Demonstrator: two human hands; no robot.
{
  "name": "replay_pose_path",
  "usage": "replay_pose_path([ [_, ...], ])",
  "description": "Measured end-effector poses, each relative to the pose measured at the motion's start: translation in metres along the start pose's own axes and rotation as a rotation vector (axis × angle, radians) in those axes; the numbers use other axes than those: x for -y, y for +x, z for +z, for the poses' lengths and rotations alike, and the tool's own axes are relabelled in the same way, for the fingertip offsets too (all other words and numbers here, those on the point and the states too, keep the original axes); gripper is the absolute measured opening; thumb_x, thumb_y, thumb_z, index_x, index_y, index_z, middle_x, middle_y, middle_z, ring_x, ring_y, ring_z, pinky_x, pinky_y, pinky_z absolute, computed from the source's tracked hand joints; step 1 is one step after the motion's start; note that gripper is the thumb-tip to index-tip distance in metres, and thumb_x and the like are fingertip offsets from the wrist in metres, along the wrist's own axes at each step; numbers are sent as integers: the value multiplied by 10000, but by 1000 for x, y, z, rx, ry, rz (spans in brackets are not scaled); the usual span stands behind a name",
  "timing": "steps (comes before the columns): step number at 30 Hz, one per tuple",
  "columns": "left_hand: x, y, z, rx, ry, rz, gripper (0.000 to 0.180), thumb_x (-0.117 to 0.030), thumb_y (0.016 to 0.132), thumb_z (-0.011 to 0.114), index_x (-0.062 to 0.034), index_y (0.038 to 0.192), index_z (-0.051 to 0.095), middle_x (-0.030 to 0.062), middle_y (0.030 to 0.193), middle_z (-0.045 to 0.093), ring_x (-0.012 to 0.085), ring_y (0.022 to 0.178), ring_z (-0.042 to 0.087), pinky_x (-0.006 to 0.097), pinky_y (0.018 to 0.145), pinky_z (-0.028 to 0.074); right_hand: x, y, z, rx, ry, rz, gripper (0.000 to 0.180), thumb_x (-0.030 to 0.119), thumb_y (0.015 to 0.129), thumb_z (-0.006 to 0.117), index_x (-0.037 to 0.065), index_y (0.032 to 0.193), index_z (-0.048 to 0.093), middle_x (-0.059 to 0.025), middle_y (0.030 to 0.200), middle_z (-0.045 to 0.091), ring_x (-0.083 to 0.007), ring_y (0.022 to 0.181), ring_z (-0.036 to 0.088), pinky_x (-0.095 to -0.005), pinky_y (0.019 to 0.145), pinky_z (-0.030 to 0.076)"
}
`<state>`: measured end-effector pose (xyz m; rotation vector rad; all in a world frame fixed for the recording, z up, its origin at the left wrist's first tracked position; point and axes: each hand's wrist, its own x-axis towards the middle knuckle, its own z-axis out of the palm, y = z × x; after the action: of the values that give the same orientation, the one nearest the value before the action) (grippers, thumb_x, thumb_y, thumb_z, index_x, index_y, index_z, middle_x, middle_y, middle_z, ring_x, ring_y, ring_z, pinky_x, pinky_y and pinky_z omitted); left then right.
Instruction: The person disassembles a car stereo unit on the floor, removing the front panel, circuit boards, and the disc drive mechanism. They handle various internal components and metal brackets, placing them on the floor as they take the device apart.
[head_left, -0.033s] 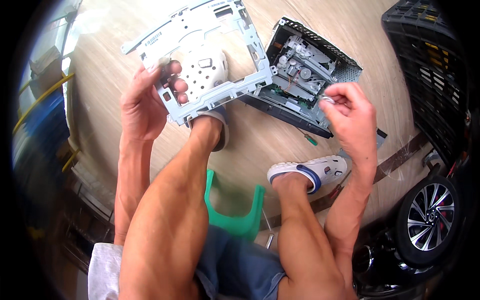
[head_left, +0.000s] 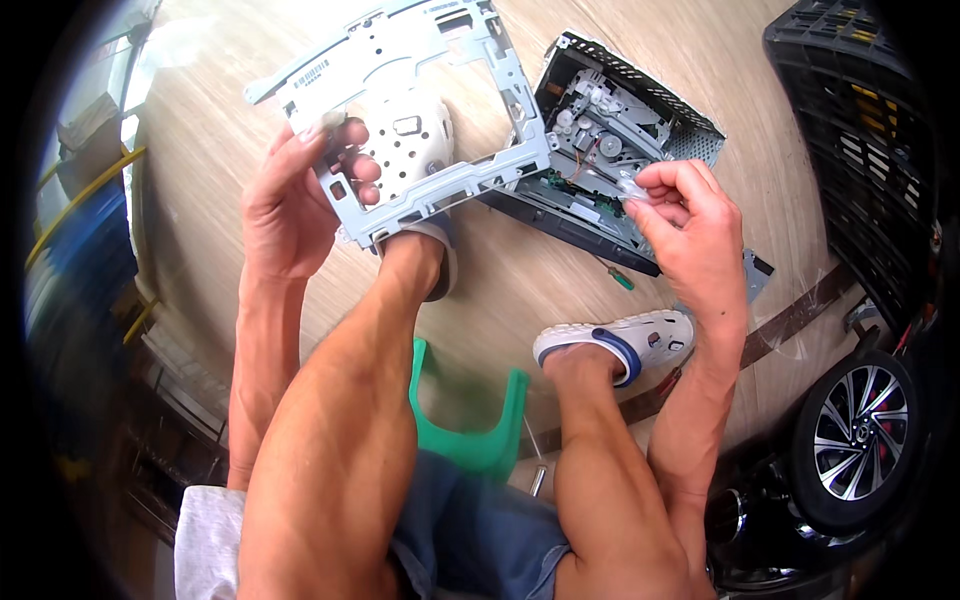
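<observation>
A thin grey metal frame [head_left: 430, 203] with large cut-outs is held up by my left hand [head_left: 290, 210], thumb on its left edge and fingers curled through the opening. A pale bit shows by that thumb tip, too blurred to name. On the floor to the right lies an opened disc-drive unit [head_left: 608, 147], its gears, wires and circuit board exposed inside a perforated metal case. Over its near right side, my right hand [head_left: 700, 225] pinches a small, shiny, whitish piece [head_left: 630, 188] between thumb and fingertips; its kind is unclear.
A green-handled screwdriver [head_left: 622, 279] lies beside the unit. Behind my right wrist is a grey metal plate [head_left: 757, 272]. My feet are in white clogs [head_left: 650, 340]. A green plastic stool [head_left: 470, 445] stands between my legs. At right are a black crate [head_left: 860, 130] and a spoked wheel [head_left: 862, 430].
My right hand has moved slightly left, carrying the small shiny piece farther over the opened unit. The metal frame in my left hand has shifted only a little.
</observation>
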<state>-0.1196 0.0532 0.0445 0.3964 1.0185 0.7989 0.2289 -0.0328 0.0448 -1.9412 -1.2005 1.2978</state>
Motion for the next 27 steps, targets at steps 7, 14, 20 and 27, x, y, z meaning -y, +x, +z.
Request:
replay_pose_path([
  [7,5,14,13,131,31,-44,378,-184,998,607,27,1308,556,180,1115,696,255,872,740,389,708,656,-14,-5,-15,-164,173,73,159,55,976,716,-38,1103,697,-74,977,691,-128,849,664,-260,781,554],
  [14,18,26,72,377,108,-317,441,-156,965,691,25,1346,559,192,1065,713,230,811,755,361,722,634,5,-31,-12,-54,495,-7,609,458,1008,691,-63,1317,630,-112,1064,715,-131,904,655,-297,812,543],
  [20,32,55,113,449,379,-411,462,-235,963,721,24,1325,597,146,1045,720,182,814,724,336,745,595,-2,-26,-9,-162,479,195,491,352,946,791,-26,1234,663,-63,1012,740,-98,852,632,-239,733,457],
  [27,49,74,126,240,977,4,362,-290,957,739,42,1100,722,160,831,763,214,731,740,346,656,562,-5,-19,-2,-215,429,348,385,306,965,772,-23,1152,699,-39,919,728,-54,757,603,-218,654,453],
])
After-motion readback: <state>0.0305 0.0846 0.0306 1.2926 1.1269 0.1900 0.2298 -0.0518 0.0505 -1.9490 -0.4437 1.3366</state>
